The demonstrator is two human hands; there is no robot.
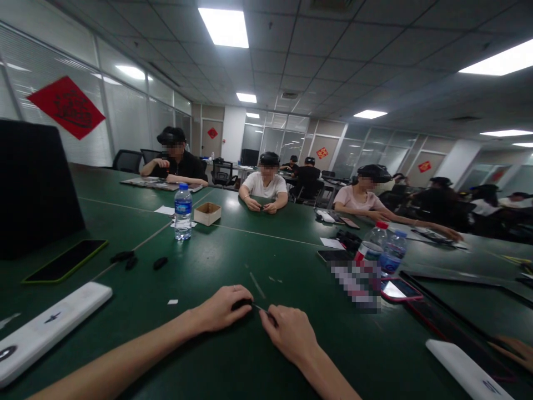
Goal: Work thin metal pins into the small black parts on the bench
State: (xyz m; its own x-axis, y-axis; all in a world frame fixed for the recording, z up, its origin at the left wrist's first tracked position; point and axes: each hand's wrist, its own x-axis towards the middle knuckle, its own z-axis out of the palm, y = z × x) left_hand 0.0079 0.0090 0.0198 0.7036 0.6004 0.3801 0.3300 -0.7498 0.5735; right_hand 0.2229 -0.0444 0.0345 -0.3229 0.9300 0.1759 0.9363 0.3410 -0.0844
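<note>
Low over the green table (200, 355), my left hand (225, 307) is closed around a small black piece (242, 303), mostly covered by the fingers. My right hand (293, 332) grips a thin tool with a metal shaft (259, 307) and a dark handle end. Its shaft points left and reaches the black piece; the fingers hide whether the tip is in it or only against it. Similar small black pieces lie to the left, one alone (160, 263) and a few grouped (129, 259). A white scrap (172, 302) is near my left forearm.
Left are a dark screen (37, 189), a green-edged phone (66, 261) and a long white case (58, 328). Ahead stand a water bottle (183, 214) and an open box (207, 213). Bottles (391, 255) and a pink-edged phone (400, 290) are right. Several people sit around.
</note>
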